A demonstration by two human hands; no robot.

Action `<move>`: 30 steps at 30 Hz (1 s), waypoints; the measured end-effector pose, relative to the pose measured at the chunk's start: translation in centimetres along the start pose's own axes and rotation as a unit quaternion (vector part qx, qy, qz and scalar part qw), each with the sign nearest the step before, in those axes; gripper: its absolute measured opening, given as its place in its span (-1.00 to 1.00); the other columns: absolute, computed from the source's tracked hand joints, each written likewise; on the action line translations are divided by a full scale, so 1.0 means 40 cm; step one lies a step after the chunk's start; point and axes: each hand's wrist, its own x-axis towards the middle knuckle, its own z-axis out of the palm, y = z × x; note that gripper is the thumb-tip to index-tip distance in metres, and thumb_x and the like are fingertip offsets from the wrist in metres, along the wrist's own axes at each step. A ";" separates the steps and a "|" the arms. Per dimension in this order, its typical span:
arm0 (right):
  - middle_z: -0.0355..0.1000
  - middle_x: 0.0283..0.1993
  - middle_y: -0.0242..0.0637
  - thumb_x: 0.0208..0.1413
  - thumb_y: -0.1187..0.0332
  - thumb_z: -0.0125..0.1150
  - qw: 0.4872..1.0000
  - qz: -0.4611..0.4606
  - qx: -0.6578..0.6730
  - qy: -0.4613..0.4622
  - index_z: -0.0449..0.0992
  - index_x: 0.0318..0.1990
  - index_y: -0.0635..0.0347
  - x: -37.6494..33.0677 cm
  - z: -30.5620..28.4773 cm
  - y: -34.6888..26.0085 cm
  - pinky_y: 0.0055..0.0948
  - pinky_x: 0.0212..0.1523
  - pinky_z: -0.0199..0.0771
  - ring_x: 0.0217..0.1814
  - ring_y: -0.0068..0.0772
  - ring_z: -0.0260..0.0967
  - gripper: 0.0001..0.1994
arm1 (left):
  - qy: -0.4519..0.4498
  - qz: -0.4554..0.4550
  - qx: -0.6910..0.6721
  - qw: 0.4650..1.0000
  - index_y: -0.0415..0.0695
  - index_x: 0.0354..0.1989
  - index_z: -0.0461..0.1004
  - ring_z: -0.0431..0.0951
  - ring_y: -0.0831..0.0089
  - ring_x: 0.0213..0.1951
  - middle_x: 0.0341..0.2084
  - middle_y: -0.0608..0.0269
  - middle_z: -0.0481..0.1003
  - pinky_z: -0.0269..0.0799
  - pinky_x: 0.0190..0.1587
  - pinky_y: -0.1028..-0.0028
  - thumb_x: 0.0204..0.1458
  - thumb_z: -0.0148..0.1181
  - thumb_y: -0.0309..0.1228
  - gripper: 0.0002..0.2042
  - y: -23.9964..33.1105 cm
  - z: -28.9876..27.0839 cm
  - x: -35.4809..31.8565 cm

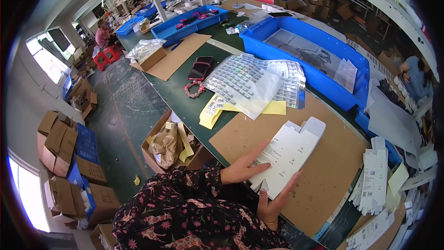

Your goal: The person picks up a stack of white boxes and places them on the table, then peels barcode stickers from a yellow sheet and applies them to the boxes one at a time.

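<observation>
A white printed carton (283, 157) lies between my hands, over the brown board at the table's near edge, with flaps standing out at its far end. Gripping its left edge, my left hand (246, 168) has the thumb on the upper face and the other fingers partly hidden. On the right edge, my right hand (276, 206) holds the carton near its close end, thumb on top and fingers along the side. Whether the carton is fully flattened I cannot tell. Just beyond it are sheets of small labels (243, 81) and a yellow label sheet (210, 115).
A large blue tray (296, 60) stands at the far side. Several flat white cartons (373, 176) are stacked at right. A phone (200, 68) and beaded bracelet (194, 89) lie left of the labels. An open cardboard box (155, 150) stands below the table's left edge.
</observation>
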 end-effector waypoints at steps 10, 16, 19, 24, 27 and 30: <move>-0.34 0.64 0.37 0.24 -0.19 0.22 1.000 -0.005 0.006 0.006 -0.22 0.58 0.44 0.000 0.003 0.007 0.17 0.57 -0.20 0.69 0.39 -0.34 0.09 | 0.000 0.012 -0.008 1.000 -0.24 0.60 -0.15 0.17 0.24 0.46 0.48 -0.10 0.14 0.15 0.44 0.33 0.37 0.15 -0.35 -0.24 0.004 0.001 0.005; -0.32 0.65 0.36 0.27 -0.12 0.20 1.000 -0.009 0.000 0.006 -0.23 0.58 0.45 0.005 0.002 -0.004 0.11 0.58 -0.18 0.70 0.35 -0.32 0.04 | -0.003 0.023 0.016 1.000 -0.22 0.60 -0.15 0.16 0.24 0.46 0.49 -0.09 0.13 0.16 0.44 0.33 0.37 0.15 -0.36 -0.24 -0.001 -0.002 0.005; -0.32 0.64 0.37 0.27 -0.11 0.20 1.000 -0.010 -0.003 0.005 -0.23 0.57 0.46 0.006 0.001 -0.006 0.11 0.58 -0.17 0.70 0.37 -0.31 0.04 | -0.005 0.005 0.001 1.000 -0.22 0.60 -0.16 0.16 0.24 0.47 0.49 -0.09 0.12 0.16 0.44 0.33 0.37 0.15 -0.37 -0.24 0.009 -0.001 0.003; -0.32 0.64 0.37 0.26 -0.11 0.20 1.000 -0.006 -0.005 0.006 -0.23 0.57 0.46 0.004 0.002 -0.004 0.12 0.58 -0.19 0.69 0.37 -0.31 0.04 | -0.007 -0.002 0.006 1.000 -0.21 0.60 -0.16 0.15 0.25 0.47 0.49 -0.09 0.12 0.15 0.44 0.32 0.36 0.15 -0.37 -0.24 0.011 -0.003 0.004; -0.31 0.64 0.37 0.26 -0.11 0.21 1.000 -0.007 -0.003 0.007 -0.22 0.58 0.45 0.005 0.003 -0.006 0.12 0.58 -0.20 0.69 0.37 -0.31 0.04 | -0.009 -0.005 -0.002 1.000 -0.21 0.61 -0.16 0.15 0.25 0.47 0.49 -0.08 0.12 0.14 0.45 0.33 0.36 0.15 -0.37 -0.24 0.009 -0.002 0.005; -0.31 0.65 0.36 0.26 -0.11 0.21 1.000 -0.007 -0.002 0.008 -0.21 0.58 0.44 0.005 0.002 -0.004 0.12 0.59 -0.21 0.70 0.37 -0.31 0.04 | -0.006 0.004 -0.005 1.000 -0.21 0.60 -0.16 0.14 0.25 0.48 0.50 -0.09 0.11 0.11 0.46 0.32 0.36 0.16 -0.36 -0.23 0.011 -0.001 0.005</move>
